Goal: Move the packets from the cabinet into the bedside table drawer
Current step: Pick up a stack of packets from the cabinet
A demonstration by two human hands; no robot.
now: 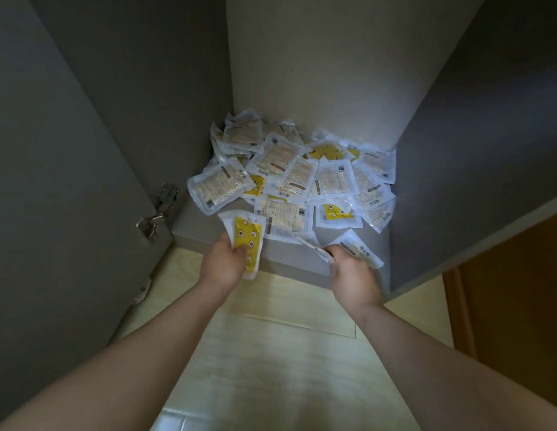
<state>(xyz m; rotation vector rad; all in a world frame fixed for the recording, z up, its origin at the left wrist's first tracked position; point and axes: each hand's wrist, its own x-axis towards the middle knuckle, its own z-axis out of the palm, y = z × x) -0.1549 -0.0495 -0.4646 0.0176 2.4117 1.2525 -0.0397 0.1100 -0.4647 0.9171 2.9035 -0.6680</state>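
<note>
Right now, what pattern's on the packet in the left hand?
Packet: yellow with small white shapes, white border. Head view.

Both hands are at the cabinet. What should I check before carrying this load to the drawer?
1. Left hand grips yellow packet: ok.
2. Right hand grips white packets: ok.
3. Cabinet emptied: not ok, big pile inside.
4. Door open, out of the way: ok.
5. Drawer open and ready: cannot tell, out of view.
</note>
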